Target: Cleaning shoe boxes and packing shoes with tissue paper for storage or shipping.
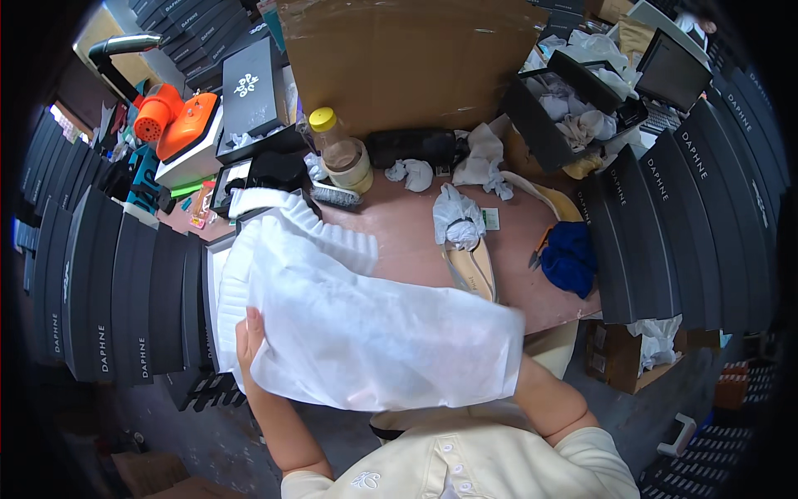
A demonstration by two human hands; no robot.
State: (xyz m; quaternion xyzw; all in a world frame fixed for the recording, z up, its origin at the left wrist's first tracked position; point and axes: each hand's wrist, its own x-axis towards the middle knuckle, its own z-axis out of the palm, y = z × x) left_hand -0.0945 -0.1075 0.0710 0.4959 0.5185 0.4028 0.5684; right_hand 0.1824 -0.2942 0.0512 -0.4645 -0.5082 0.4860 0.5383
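Observation:
A white sheet (374,333), thin cloth or soft paper, stretches across in front of me above the near table edge. My left hand (249,337) grips its left end, the thumb beside the sheet's edge and the other fingers mostly hidden. The right forearm reaches up to the sheet's right end, where my right hand is covered; I cannot see its fingers. Behind the sheet on the left lies a white ribbed, padded piece (241,249). Past the sheet's far edge, a beige shoe (472,270) stands with crumpled tissue paper (457,214) in it.
Dark shoe boxes stand in rows left (116,291) and right (657,216). On the pink table (399,237) are a brush (335,196), a yellow-capped bottle (337,145), a blue cloth (569,259) and another shoe (540,193). A cardboard sheet (407,66) rises behind.

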